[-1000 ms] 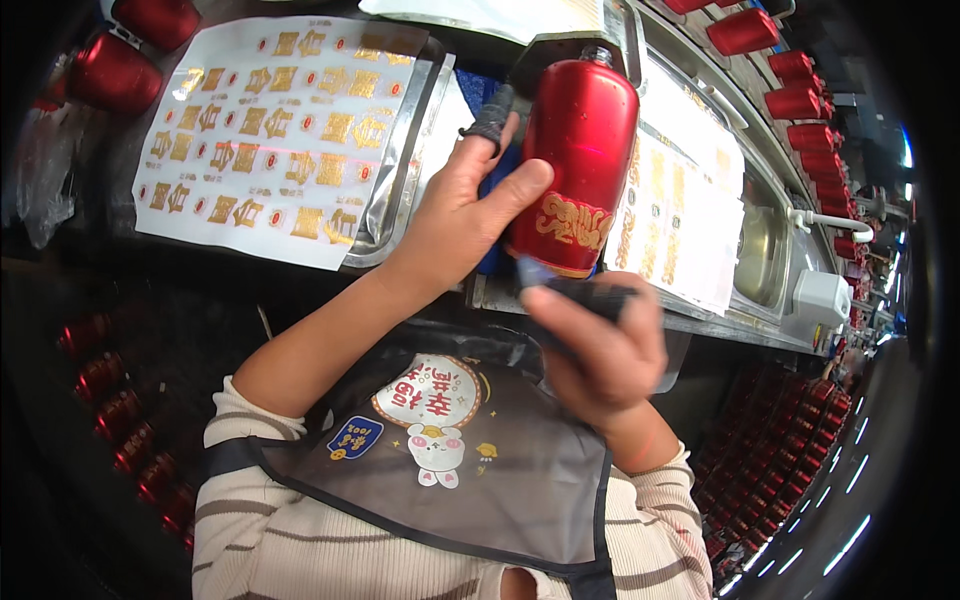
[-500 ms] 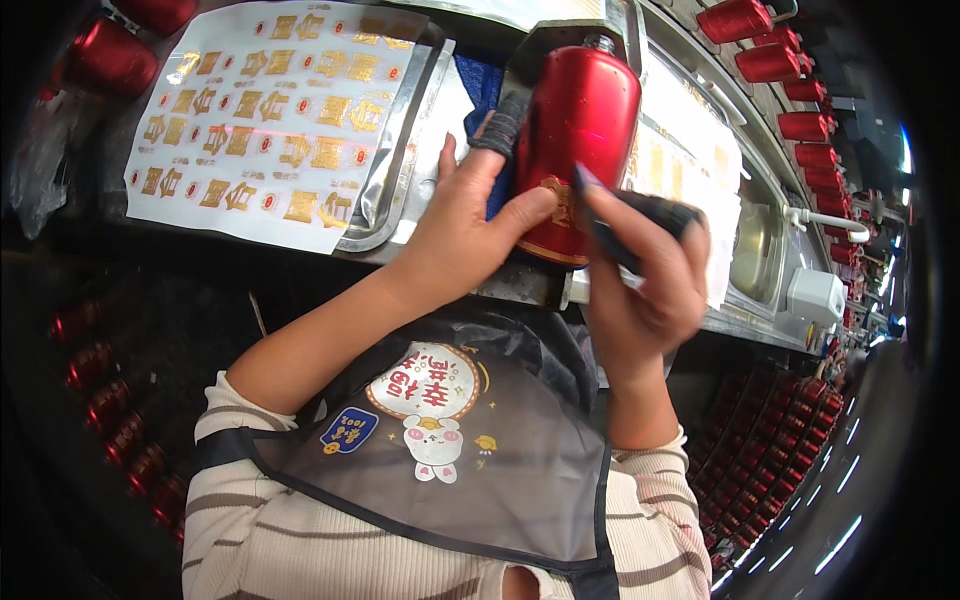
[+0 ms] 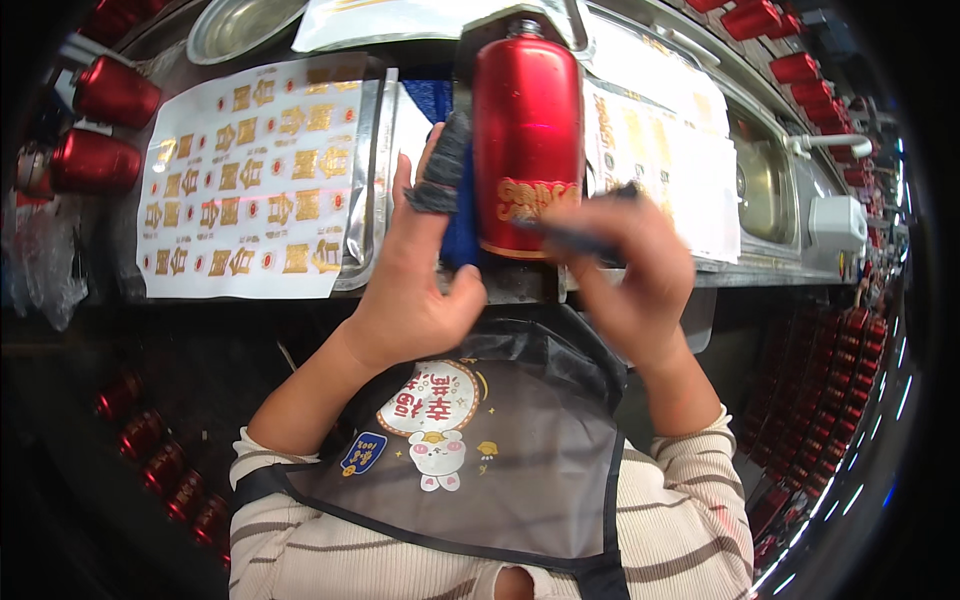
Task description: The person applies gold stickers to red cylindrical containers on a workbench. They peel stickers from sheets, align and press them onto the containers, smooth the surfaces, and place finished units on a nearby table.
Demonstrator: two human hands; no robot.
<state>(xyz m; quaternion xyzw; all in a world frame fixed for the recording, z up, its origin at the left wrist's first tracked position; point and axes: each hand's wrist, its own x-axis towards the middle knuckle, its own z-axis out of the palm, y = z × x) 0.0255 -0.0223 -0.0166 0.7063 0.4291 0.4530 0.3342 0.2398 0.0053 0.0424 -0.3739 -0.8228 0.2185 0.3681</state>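
Between the spread left hand [image 3: 408, 285] and right hand [image 3: 648, 262] gripping dark tool [image 3: 583, 244], a red bottle [image 3: 530, 120]

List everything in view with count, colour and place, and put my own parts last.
Large bottle: one, red with gold design, centre
Cloth: one, blue, left of the large bottle
Left decal sheet: one, white with gold and red, left
Tray: one, silver, under that sheet
Right decal sheets: several, white with gold, right
Bowl: one, silver, upper left
Sink: one, metallic, right
Spout: one, white, by the sink
Container: one, white, far right
Plastic bag: at least one, clear, far left
Other bottles: many, red, both sides
Apron: one, grey, lower centre
Sleeves: two, cream with brown stripes, lower edge
Left hand: one, dark finger wrap, left of the large bottle
Right hand: one, blurred, dark item at fingers, bottle's lower right
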